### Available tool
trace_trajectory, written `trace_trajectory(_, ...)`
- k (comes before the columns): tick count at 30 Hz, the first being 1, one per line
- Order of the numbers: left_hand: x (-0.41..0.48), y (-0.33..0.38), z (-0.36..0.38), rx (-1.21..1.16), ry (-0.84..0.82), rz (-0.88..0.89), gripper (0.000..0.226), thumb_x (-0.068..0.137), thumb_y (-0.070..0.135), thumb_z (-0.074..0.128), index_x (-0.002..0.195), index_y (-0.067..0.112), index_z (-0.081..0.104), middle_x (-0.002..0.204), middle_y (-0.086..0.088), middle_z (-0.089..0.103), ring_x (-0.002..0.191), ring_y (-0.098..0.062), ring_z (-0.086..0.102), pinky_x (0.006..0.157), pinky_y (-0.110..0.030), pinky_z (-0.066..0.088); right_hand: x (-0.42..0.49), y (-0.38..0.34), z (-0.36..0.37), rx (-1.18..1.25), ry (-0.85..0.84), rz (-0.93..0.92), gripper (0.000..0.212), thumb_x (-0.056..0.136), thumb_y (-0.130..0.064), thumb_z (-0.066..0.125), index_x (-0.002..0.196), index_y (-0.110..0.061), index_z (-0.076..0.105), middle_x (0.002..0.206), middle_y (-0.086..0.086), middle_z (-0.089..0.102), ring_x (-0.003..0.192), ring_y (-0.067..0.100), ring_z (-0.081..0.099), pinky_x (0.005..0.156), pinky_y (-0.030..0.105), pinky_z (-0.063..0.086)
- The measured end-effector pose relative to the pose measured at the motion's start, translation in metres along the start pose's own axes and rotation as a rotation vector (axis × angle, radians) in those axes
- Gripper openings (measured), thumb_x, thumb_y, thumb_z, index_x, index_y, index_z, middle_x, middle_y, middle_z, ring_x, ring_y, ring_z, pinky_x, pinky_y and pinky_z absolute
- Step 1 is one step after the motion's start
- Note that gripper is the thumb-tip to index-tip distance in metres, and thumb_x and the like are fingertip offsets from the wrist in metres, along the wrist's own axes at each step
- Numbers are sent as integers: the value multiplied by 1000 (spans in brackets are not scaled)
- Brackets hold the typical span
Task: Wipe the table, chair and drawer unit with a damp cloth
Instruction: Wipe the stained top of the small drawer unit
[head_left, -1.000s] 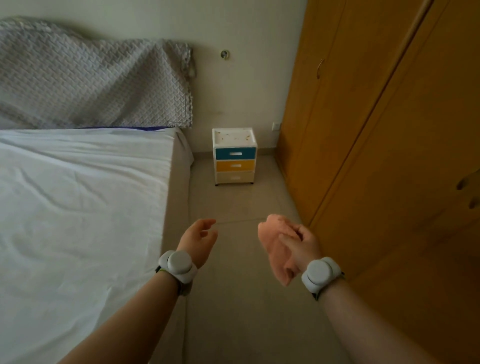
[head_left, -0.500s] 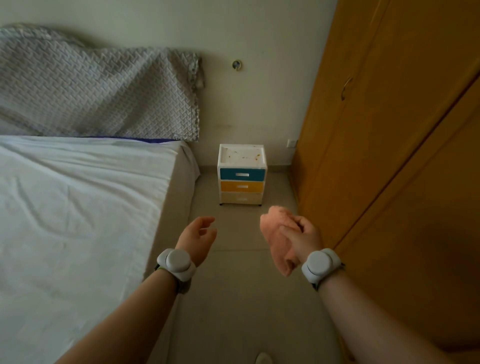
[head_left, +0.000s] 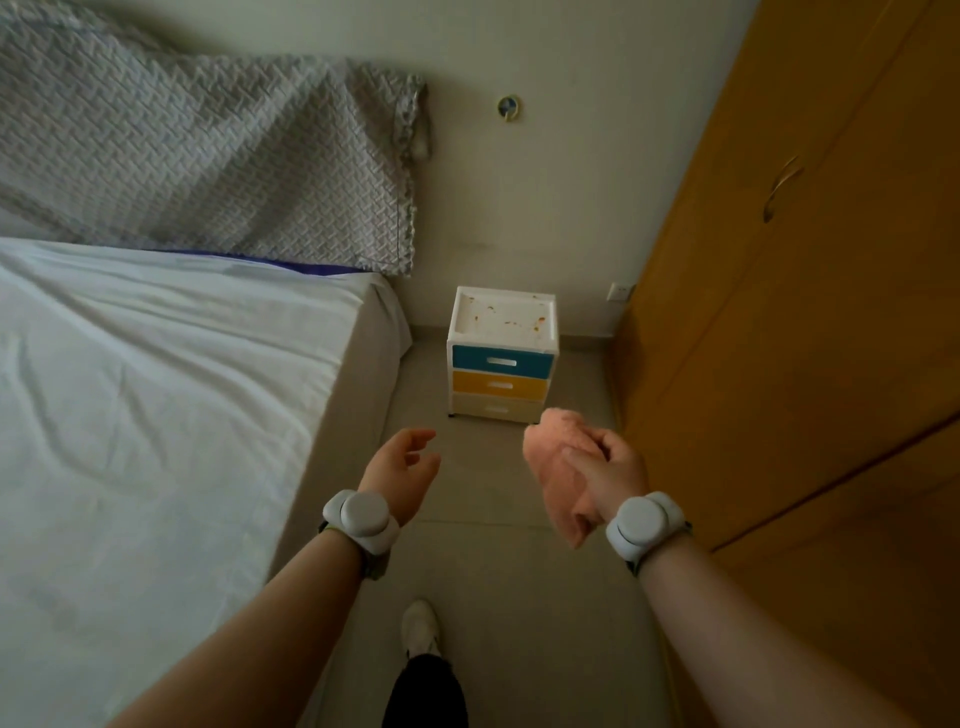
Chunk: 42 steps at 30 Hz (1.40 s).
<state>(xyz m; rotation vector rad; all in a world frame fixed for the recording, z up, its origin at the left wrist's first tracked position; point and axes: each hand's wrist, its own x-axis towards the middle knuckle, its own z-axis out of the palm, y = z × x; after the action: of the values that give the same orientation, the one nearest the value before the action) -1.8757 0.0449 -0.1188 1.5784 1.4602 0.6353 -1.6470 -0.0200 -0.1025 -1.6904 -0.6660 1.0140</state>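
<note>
The right hand (head_left: 605, 470) holds a pink cloth (head_left: 553, 457). Its fingers (head_left: 597, 441) curl round the cloth, and the cloth is bunched up, with one end hanging down by the wrist. The left hand (head_left: 400, 467) is up beside it, a little apart. Its fingers (head_left: 418, 436) are loose and a bit bent, and they hold nothing. Each wrist has a round white band on it.

The drawer unit (head_left: 503, 358) stands on the floor (head_left: 509, 571) ahead of the hands, close to the back wall. It sits between the bed (head_left: 130, 415) and the tall wooden wardrobe (head_left: 805, 312). Its white top has small orange and brown spots on it. Under the top there is a blue drawer, then a yellow one, then a pale one. All three are closed.

A grey blanket (head_left: 208, 156) leans at the head of the bed. One white shoe (head_left: 420, 626) shows on the floor between the arms.
</note>
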Motion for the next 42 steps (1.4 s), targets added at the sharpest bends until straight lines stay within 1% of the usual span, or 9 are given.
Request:
trace_trajectory(5, 91, 11, -8, -15, -8, 10, 34, 90, 23, 56, 124, 22, 53, 118, 3, 56, 105, -11, 53, 78, -21, 42, 80, -30, 26, 70, 19, 27, 16, 91, -9, 58, 89, -25, 61, 86, -8, 62, 76, 4, 56, 45, 7, 44)
trace_trajectory(9, 171, 20, -22, -7, -30, 16, 36, 90, 24, 56, 125, 23, 52, 120, 3, 56, 105, -10, 53, 83, -25, 44, 147, -57, 50, 48, 28, 57, 16, 90, -8, 59, 105, -13, 62, 83, -7, 65, 71, 4, 61, 55, 12, 46)
trace_trajectory(13, 235, 28, -27, 32, -63, 12, 37, 89, 25, 57, 126, 22, 52, 118, 4, 55, 107, -12, 53, 85, -27, 45, 202, -72, 57, -4, 63, 66, 22, 91, -9, 56, 84, -28, 62, 78, -11, 64, 63, 2, 63, 43, 7, 43)
trace_trajectory(18, 294, 34, -14, 56, -100, 7, 36, 89, 27, 57, 125, 25, 52, 110, 9, 52, 99, -7, 52, 73, -18, 41, 261, -84, 56, -107, 54, 36, 20, 87, -11, 60, 84, -31, 61, 75, -18, 64, 67, 2, 61, 46, 8, 44)
trace_trajectory(22, 341, 36, 7, 69, -105, -35, 35, 89, 30, 57, 124, 26, 52, 104, 15, 51, 82, 5, 51, 59, -6, 34, 316, -84, 48, -184, 29, 23, 21, 86, -13, 61, 91, -33, 59, 86, -18, 59, 74, -1, 56, 47, 6, 42)
trace_trajectory(28, 412, 39, 43, 80, -86, -135, 36, 89, 29, 57, 124, 24, 52, 106, 12, 53, 79, 6, 50, 58, -6, 33, 407, -73, 39, -124, 10, 89, 20, 85, -10, 63, 90, -29, 60, 89, -7, 63, 83, 10, 59, 69, 24, 47)
trace_trajectory(32, 466, 50, 74, 101, -89, -207, 33, 90, 24, 56, 124, 23, 52, 100, 15, 52, 75, 7, 51, 48, -2, 38, 470, -66, 32, -117, -39, 147, 5, 90, -16, 61, 93, -20, 60, 88, -4, 64, 77, 9, 59, 66, 18, 47)
trace_trajectory(38, 523, 37, 113, 103, -78, -303, 35, 89, 23, 56, 124, 24, 52, 95, 17, 52, 74, 5, 53, 46, -5, 39, 540, -48, 36, 55, -82, 305, 15, 87, -13, 62, 99, -21, 57, 103, 3, 62, 99, 25, 60, 88, 45, 48)
trace_trajectory(42, 554, 13, 130, 99, -112, -359, 35, 89, 24, 56, 125, 26, 51, 101, 14, 53, 78, 4, 54, 54, -4, 36, 581, -26, 47, 47, -25, 328, 10, 92, -12, 55, 99, -18, 57, 96, 1, 61, 87, 16, 59, 72, 33, 48)
